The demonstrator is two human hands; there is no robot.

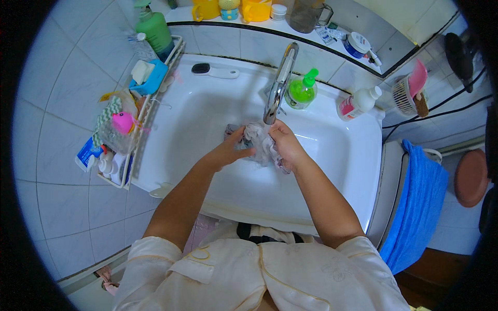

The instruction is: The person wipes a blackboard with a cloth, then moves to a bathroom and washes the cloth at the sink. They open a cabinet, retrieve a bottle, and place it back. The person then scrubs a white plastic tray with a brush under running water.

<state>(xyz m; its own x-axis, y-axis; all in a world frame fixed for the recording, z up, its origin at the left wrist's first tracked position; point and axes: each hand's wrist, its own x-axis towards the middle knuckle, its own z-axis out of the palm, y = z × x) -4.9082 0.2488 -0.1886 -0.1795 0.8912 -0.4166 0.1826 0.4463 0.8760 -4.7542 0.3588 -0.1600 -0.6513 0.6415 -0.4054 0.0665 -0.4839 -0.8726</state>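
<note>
A wet, greyish-white cloth (pixel 261 142) with darker patterned parts is bunched up under the spout of the chrome faucet (pixel 281 83), above the white sink basin (pixel 249 194). My right hand (pixel 287 144) grips its right side, close by the spout's mouth. On the other side, my left hand (pixel 230 149) loosely holds the cloth, thumb and forefinger spread with fabric between them. Some fingers of the left hand are hidden by the fabric. Water seems to fall from the spout onto the cloth.
On the sink's back rim are a brush (pixel 215 71), a green soap pump bottle (pixel 302 91) and a white bottle (pixel 360 103). A wire rack (pixel 134 155) holds toiletries at left. Cups stand on the mirror shelf (pixel 233 24). A blue towel (pixel 416 206) hangs at right.
</note>
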